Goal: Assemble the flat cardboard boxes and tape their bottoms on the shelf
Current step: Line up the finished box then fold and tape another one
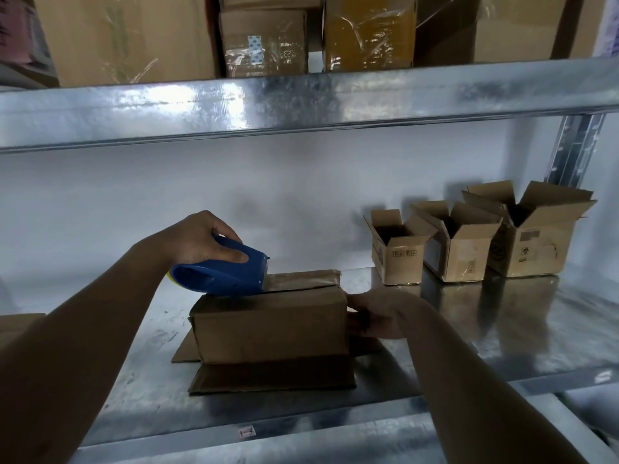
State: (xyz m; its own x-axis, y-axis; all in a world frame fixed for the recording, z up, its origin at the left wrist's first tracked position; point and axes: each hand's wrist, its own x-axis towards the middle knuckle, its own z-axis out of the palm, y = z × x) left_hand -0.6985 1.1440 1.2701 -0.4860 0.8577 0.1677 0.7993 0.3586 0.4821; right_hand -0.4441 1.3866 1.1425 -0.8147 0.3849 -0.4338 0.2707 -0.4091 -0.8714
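Cardboard dominates the middle of the galvanised metal shelf [502, 329], where a brown rectangular cardboard box [271, 326] sits upside down with its open flaps splayed flat on the shelf surface around its base. The left hand [204, 239] grips a blue plastic tape dispenser [221, 272], its fingers [234, 254] and thumb curled round the body, and holds the tool tilted so that its front edge touches the top of the box near the centre seam. A strip of clear tape [301, 277] lies along that seam towards the far right end of the box. The right hand [378, 316] rests against the right end of the box, fingers fairly straight and laid on the cardboard; whether the thumb hooks over the edge cannot be told in the dim light. Further right on the same shelf, well apart from the work, three small open cardboard boxes [465, 242] stand upright in a row, just beside one another, with their top flaps raised. At the far left edge a corner of another brown cardboard piece [16, 324] shows. Above, the upper metal shelf [301, 102] carries several large sealed cardboard cartons [264, 41], some wrapped in clear film or tape.
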